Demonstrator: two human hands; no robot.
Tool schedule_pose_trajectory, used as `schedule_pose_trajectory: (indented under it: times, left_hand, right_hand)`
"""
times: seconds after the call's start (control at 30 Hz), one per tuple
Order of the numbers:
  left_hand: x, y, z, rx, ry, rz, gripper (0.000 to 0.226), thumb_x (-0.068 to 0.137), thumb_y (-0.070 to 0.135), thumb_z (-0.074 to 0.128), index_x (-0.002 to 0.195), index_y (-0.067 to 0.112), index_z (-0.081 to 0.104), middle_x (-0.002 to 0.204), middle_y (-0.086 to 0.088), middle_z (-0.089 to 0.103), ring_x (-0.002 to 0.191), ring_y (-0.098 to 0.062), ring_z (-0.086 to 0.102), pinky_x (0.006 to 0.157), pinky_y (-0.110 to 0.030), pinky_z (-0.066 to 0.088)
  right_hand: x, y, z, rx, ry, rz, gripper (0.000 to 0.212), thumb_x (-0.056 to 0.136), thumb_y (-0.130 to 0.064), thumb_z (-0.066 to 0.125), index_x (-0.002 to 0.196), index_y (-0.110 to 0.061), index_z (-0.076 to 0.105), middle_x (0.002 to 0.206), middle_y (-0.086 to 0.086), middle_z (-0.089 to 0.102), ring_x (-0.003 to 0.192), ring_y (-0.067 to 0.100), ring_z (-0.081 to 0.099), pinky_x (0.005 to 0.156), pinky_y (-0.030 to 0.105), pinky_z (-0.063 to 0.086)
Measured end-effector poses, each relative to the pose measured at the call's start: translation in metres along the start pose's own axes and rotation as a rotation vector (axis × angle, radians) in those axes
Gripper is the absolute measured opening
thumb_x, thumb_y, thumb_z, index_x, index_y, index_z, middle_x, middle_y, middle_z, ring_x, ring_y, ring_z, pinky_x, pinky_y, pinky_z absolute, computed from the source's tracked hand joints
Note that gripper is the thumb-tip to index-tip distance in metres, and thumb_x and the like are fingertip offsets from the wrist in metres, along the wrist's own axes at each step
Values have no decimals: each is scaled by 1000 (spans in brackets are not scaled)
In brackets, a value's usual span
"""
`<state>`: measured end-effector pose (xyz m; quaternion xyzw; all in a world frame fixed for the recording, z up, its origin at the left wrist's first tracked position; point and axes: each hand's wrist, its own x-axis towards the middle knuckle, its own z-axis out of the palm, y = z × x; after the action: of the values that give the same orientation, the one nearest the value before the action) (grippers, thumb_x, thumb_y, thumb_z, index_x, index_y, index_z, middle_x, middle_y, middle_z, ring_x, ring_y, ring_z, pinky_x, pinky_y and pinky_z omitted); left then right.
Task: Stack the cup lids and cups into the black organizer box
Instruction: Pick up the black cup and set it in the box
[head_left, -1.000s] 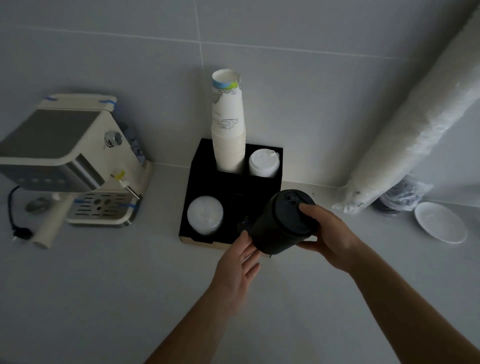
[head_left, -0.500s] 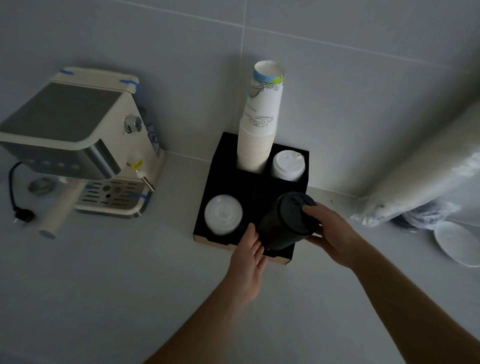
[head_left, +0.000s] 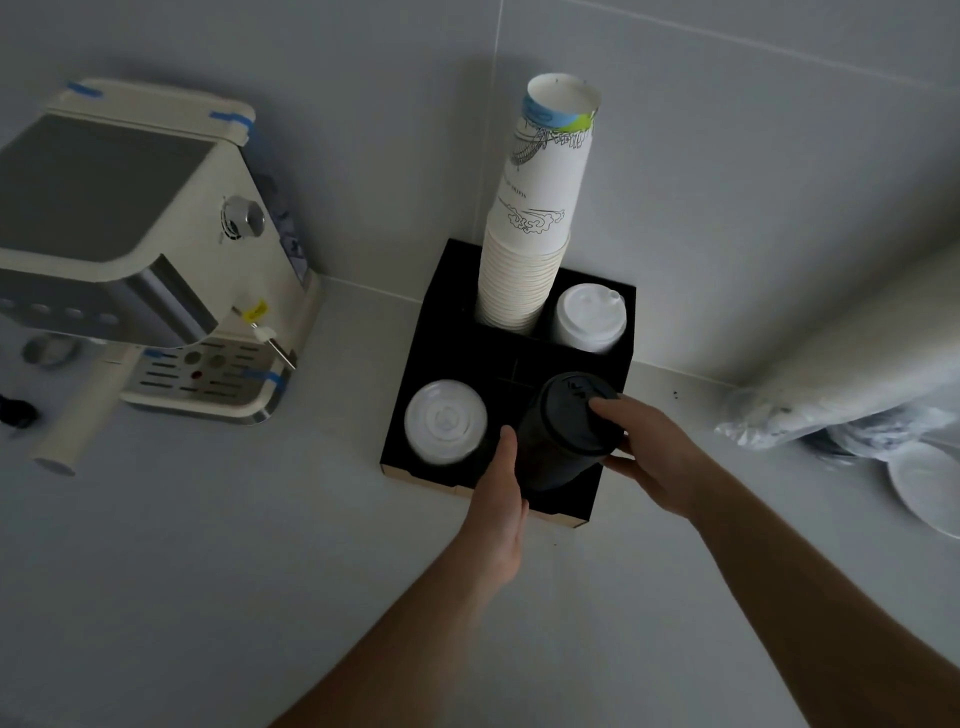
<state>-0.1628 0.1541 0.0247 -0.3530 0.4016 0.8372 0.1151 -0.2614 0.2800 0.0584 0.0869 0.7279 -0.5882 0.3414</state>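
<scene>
Over organizer box (head_left: 457, 291) front-right slot: right hand (head_left: 655, 457) fingers grip tilted black lid stack (head_left: 563, 436); left hand (head_left: 498, 499) fingers straight, steadying its side

we see two bare forearms, no sleeves in view. left hand (head_left: 497, 506) and right hand (head_left: 655, 458) both bare: no gloves, rings, watch or wristbands that we can make out.

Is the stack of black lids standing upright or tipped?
Tipped: the black lids lean right over the organizer, right hand gripping the top.
</scene>
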Motion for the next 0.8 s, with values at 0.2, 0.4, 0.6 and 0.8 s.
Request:
schedule_pose_trajectory:
  times: [0.2, 0.4, 0.6, 0.8]
  left_hand:
    - [12, -7, 0, 95, 47, 14, 56, 96, 54, 35, 143, 24, 40, 135, 8, 50, 129, -11, 42, 109, -30, 27]
    - [21, -4, 0, 113, 96, 10, 33, 94, 57, 37, 106, 39, 62, 108, 17, 64, 99, 0, 55, 96, -26, 32]
    - [22, -1, 2, 91, 47, 2, 31, 95, 58, 31, 90, 42, 58, 89, 24, 59, 86, 7, 51, 95, -25, 31]
    - [35, -3, 1, 94, -15, -21, 55, 93, 61, 32, 133, 29, 52, 108, 15, 57, 100, -1, 48, 97, -25, 29]
  right_hand:
    - [4, 7, -2, 6, -3, -2, 22, 94, -26, 58, 112, -22, 69, 114, -3, 73, 106, 13, 65, 91, 32, 49]
    - [6, 8, 8, -76, 16, -114, 28, 93, -28, 62, 119, -22, 68, 111, -1, 74, 103, 12, 68, 83, 27, 55]
    - [6, 17, 9, -288, 88, -198, 32, 83, -47, 64, 111, -34, 69, 102, -10, 74, 99, 11, 69, 94, 41, 55]
    - [2, 22, 2, -343, 220, -197, 33, 80, -54, 67, 101, -28, 68, 99, -7, 71, 94, 15, 67, 90, 43, 57]
